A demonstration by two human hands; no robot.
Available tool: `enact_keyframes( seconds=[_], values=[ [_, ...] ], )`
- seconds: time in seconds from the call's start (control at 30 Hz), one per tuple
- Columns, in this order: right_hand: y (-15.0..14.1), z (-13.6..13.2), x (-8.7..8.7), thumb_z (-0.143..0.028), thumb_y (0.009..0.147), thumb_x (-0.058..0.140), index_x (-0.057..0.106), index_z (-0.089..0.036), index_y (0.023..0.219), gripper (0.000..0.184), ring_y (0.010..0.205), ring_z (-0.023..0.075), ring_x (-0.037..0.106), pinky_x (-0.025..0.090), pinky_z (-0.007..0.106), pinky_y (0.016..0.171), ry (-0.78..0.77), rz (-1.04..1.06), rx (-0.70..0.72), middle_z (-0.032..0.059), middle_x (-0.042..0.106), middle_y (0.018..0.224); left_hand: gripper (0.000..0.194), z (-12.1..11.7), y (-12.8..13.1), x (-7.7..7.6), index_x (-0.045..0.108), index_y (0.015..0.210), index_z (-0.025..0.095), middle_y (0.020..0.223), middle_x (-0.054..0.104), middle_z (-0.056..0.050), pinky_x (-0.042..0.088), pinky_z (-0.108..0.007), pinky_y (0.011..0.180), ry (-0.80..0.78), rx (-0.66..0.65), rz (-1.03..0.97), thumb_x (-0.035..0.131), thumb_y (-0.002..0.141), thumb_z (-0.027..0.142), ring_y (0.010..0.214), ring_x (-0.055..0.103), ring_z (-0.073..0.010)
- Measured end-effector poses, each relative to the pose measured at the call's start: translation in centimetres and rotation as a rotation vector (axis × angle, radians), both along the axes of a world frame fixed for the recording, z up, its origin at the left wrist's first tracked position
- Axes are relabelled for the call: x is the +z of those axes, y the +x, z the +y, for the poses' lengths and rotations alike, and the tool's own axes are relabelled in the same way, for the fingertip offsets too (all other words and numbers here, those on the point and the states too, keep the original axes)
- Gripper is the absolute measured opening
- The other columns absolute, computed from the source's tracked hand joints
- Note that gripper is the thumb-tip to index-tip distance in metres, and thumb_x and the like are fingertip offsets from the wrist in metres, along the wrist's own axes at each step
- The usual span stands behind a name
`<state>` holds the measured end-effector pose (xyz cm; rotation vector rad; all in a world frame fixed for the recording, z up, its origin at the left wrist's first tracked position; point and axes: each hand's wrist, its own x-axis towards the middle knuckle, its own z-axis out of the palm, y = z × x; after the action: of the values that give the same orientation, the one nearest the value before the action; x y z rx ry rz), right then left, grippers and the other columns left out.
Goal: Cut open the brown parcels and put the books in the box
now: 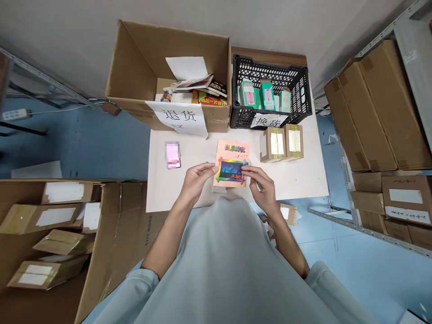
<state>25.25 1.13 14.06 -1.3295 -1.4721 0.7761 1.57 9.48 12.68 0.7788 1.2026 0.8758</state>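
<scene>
A flat pink card package (232,155) with a shiny rainbow picture on its lower half is held above the white table (297,180). My left hand (195,180) pinches its left edge, fingers closed on it. On the other side, my right hand (261,186) grips the right edge, fingers curled. Both hands hold it close to the table's near edge, in front of my body.
On the table stand a large open cardboard box (141,63) holding books and papers, a black plastic crate (270,92) holding green boxes, two small taped cartons (281,143) and a small pink item (173,155). Cardboard boxes fill shelves right (371,112) and a big carton left (50,234).
</scene>
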Motion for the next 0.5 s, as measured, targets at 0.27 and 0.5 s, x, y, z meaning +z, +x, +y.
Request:
enact_keyframes(
  seconds=[0.27,0.5],
  values=[
    [-1.9,1.2,-0.4,-0.041,0.107,0.075,0.087,-0.031,0.132,0.03,0.13,0.0293,0.077,0.065,0.05,0.113,-0.143,-0.058,-0.121,0.0083,0.087,0.133,0.043,-2.4,1.8,-0.9,0.091,0.095,0.021,0.098,0.089,-0.009,0.069,-0.044,0.091,0.248,0.004,0.216,0.098,0.076,0.06,0.095,0.084,-0.0297],
    [-4.3,0.9,-2.0,-0.052,0.095,0.083,0.088,-0.026,0.123,0.039,0.103,0.0274,0.082,0.071,0.043,0.091,-0.279,0.045,-0.303,0.0085,0.089,0.118,0.019,-5.9,4.7,-2.8,0.091,0.097,0.028,0.099,0.09,-0.005,0.07,-0.044,0.093,0.826,-0.046,0.552,0.075,0.104,0.037,0.093,0.088,-0.0259]
  ],
)
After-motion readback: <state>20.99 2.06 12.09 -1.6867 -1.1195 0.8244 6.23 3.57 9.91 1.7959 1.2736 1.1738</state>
